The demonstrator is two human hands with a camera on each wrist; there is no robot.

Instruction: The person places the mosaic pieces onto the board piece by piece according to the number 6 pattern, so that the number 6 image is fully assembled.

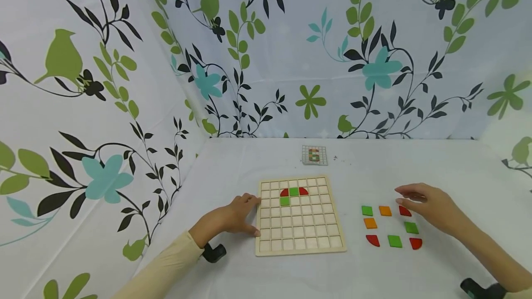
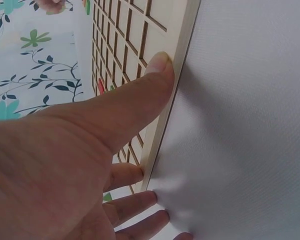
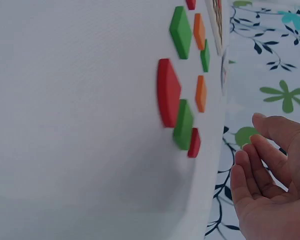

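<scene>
- Touching the left edge of the board, the left hand is held with thumb and fingers spread apart.
- Just above the far right red tile, the right hand is held, its thumb apart from the bent fingers.
- Eight loose tiles, three red, three green and two orange, are spread on the white table, right of the board.
- On the board, a green tile is flanked by two reds; another green is set below the left red.
- Beyond the board, a gridded card is laid.
- Behind, a patterned curtain is hung.
</scene>
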